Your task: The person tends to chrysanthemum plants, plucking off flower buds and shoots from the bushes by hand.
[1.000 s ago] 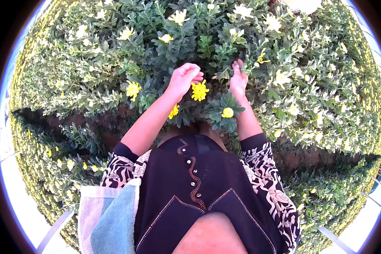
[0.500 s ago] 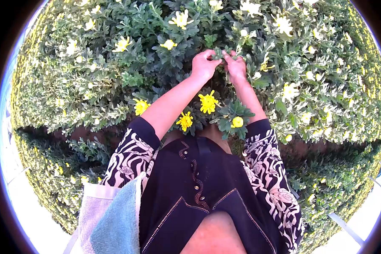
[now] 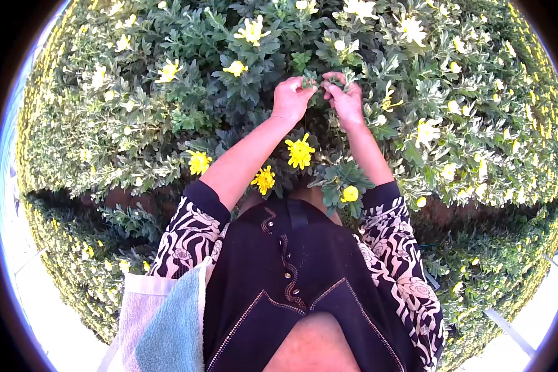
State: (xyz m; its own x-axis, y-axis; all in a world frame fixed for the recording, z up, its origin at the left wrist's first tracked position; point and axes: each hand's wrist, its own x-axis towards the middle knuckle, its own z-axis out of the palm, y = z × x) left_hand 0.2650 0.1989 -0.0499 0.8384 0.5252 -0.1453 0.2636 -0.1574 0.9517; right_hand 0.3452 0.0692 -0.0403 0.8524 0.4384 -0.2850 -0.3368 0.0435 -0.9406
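Both of my hands reach forward into a bed of yellow-flowered chrysanthemum plants (image 3: 245,102). My left hand (image 3: 291,101) is closed, thumb and fingertips pinched at a small leafy chrysanthemum shoot (image 3: 309,77). Close on its right, my right hand (image 3: 346,104) is also closed, its thumb and forefinger pressed together among the same small leaves. What exactly lies between the right fingertips is too small to make out. Below the hands, between my forearms, are a bright yellow bloom (image 3: 300,152), a second yellow bloom (image 3: 264,180) and a round yellow bud (image 3: 349,194).
Dense foliage with pale yellow flowers (image 3: 252,31) spreads ahead and to both sides. A dark gap (image 3: 471,217) between plant rows runs across at my waist. A pink and blue towel (image 3: 170,316) hangs at my left side.
My fingertips have drawn slightly apart, the left hand shifting a little left and down. The view has moved slightly, so the flowers at left sit further left.
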